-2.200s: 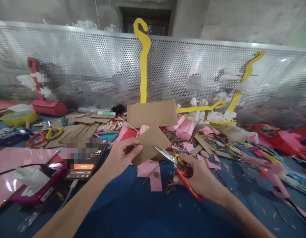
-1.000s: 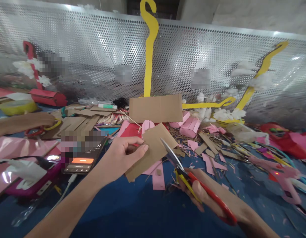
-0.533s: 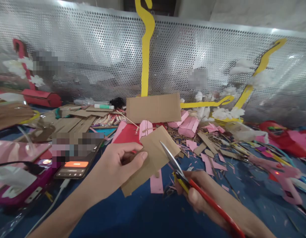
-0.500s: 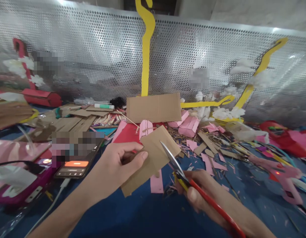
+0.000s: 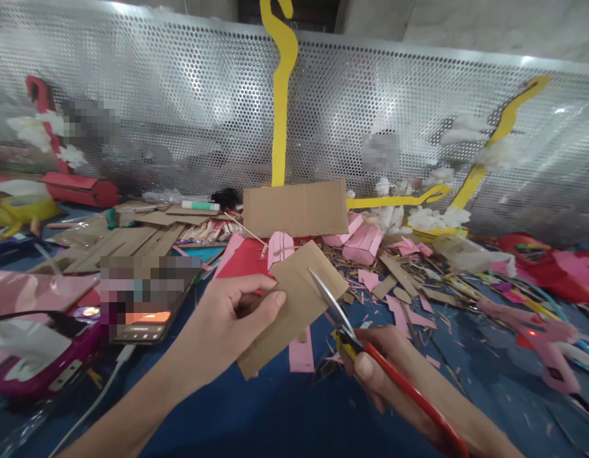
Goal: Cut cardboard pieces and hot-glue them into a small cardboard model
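My left hand [image 5: 242,312] pinches a flat brown piece of cardboard [image 5: 301,286] between thumb and fingers, holding it tilted above the blue table. In my right hand [image 5: 380,366] is a pair of scissors [image 5: 394,375] with red and yellow-black handles. Their blades point up and left over the right part of the cardboard, with the tip near its upper middle. Whether the lower blade lies beneath the cardboard is hidden. Under the held piece lie a pink paper strip [image 5: 301,355] and a red sheet [image 5: 249,254].
Behind stands a brown cardboard box [image 5: 294,210] with a tall yellow cutout [image 5: 281,114]. Pink and brown scraps [image 5: 404,289] litter the right. A pink glue gun [image 5: 537,337] lies farther right. At left are a phone [image 5: 151,318] and a purple power strip [image 5: 46,362].
Both hands, the cardboard and the scissors stay nearly in place. At far left, a brown shape over the yellow item has gone from view, exposing more of the yellow.
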Tool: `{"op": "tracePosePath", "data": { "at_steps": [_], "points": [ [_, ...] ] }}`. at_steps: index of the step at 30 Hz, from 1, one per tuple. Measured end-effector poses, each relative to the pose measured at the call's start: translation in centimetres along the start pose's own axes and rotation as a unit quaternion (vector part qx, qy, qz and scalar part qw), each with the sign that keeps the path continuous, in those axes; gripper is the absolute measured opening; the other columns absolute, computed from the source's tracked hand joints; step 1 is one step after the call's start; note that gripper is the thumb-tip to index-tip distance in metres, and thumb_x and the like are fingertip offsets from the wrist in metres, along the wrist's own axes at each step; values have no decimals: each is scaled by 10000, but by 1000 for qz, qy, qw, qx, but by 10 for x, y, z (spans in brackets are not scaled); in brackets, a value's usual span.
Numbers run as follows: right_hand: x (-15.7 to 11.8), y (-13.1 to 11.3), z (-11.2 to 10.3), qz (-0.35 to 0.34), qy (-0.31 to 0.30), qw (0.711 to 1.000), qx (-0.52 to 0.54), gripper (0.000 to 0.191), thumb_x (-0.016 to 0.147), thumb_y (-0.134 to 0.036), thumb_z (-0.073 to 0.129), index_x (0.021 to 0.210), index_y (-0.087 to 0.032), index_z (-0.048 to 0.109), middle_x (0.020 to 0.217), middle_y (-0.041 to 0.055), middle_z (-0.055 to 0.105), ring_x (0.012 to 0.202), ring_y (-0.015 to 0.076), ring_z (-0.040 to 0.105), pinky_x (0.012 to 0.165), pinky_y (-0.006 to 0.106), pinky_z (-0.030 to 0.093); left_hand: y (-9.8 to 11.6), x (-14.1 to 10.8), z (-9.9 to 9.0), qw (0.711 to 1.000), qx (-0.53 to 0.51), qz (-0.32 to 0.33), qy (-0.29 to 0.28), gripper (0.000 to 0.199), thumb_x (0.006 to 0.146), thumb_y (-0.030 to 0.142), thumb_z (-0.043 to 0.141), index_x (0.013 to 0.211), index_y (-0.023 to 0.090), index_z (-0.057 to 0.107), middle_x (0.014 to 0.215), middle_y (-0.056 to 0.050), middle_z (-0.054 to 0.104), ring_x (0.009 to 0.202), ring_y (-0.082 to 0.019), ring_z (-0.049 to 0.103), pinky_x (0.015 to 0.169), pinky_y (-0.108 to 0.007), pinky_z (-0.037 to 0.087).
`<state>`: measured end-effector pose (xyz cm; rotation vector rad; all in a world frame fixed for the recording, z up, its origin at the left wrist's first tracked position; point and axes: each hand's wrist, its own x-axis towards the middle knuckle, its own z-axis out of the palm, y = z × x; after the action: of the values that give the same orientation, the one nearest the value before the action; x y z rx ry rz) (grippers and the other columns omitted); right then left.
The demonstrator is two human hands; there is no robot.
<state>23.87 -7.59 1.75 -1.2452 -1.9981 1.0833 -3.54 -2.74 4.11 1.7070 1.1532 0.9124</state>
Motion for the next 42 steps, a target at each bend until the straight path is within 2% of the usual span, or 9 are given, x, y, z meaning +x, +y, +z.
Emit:
{"op": "tracePosePath", "data": {
  "at_steps": [6, 17, 22, 25, 27, 33, 42],
  "points": [
    [1, -1, 0, 20, -20, 1000, 4, 642, 953, -807, 398, 738, -211, 498, 544, -34, 470, 466, 106, 410, 454, 281, 209, 0, -1, 1, 1000, -9, -9, -4, 373, 949, 550, 598, 819, 204, 646, 588, 57, 415, 517, -99, 316, 446, -205, 241],
    [4, -4, 1, 12, -12, 1000, 5, 666, 943, -819, 401, 717, -200, 489, 570, -45, 424, 484, 92, 368, 462, 267, 199, -4, 0, 0, 1000, -7, 1, -2, 358, 962, 524, 598, 827, 195, 635, 614, 49, 437, 532, -99, 322, 456, -213, 249],
    [3, -3, 0, 22, -25, 999, 26, 730, 854, -917, 401, 814, -194, 498, 671, -40, 434, 545, 101, 376, 473, 244, 280, 1, 1, -1, 1000, -5, 12, 1, 358, 973, 500, 582, 791, 193, 610, 579, 62, 419, 497, -81, 328, 434, -187, 251],
    [4, -3, 0, 15, -30, 998, 46, 714, 840, -915, 439, 854, -202, 473, 751, -25, 440, 606, 118, 416, 517, 242, 375, 5, 1, -1, 999, -31, -18, -11, 329, 961, 512, 586, 852, 206, 638, 558, 61, 486, 426, -84, 392, 362, -178, 289],
    [4, -1, -1, 13, -29, 999, 35, 679, 863, -885, 456, 866, -206, 466, 774, -21, 434, 628, 125, 421, 539, 246, 396, 6, 2, -1, 998, -48, -32, -23, 319, 952, 520, 592, 891, 212, 651, 546, 60, 521, 383, -92, 420, 311, -182, 302],
    [4, 12, 0, 31, -22, 999, 5, 714, 846, -911, 437, 812, -200, 481, 688, -50, 378, 575, 103, 320, 476, 237, 259, 5, 2, 0, 999, -39, 3, -6, 268, 937, 450, 626, 837, 203, 657, 499, 74, 511, 335, -68, 390, 300, -178, 278],
    [6, 2, -1, 33, -18, 999, -1, 708, 872, -894, 421, 765, -195, 468, 676, -56, 324, 574, 97, 264, 474, 251, 191, 6, 2, 2, 999, -36, -6, -6, 289, 945, 468, 610, 837, 203, 650, 504, 75, 497, 339, -70, 389, 296, -182, 273]
  ]
}}
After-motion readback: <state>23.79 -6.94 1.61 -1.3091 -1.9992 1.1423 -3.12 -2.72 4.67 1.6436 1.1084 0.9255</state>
